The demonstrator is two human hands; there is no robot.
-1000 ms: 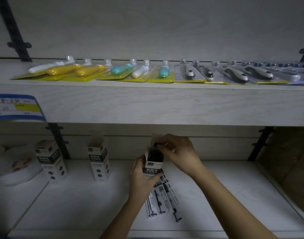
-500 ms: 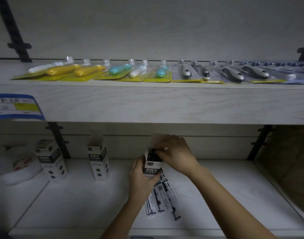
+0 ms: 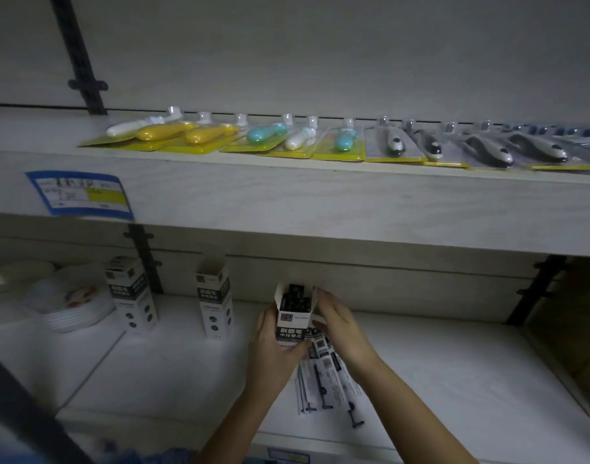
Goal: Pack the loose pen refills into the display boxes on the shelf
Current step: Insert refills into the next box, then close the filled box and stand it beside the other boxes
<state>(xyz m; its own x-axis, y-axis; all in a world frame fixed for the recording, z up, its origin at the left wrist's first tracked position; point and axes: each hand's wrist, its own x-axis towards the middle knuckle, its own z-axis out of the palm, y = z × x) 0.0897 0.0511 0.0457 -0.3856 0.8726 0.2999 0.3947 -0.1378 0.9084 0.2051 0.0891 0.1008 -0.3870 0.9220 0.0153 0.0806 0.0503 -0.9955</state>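
Note:
My left hand (image 3: 273, 349) grips an open black-and-white display box (image 3: 293, 316) standing on the lower shelf (image 3: 454, 370); dark refill tops show in its mouth. Beside the box's right side is my right hand (image 3: 337, 326), fingers spread and low over the loose pen refill packs (image 3: 323, 380), which lie fanned on the shelf. I cannot tell whether it holds a pack. Two more display boxes stand to the left: one closed (image 3: 131, 293), one open-topped (image 3: 214, 301).
A stack of white plates (image 3: 69, 303) sits at the far left of the lower shelf. The upper shelf (image 3: 286, 195) overhangs closely, carrying blister-packed items and a blue price label (image 3: 81, 194). Black brackets stand at the back wall.
My right hand has come off the top of the box and dropped down to its right side, toward the loose packs. The view has shifted to the right.

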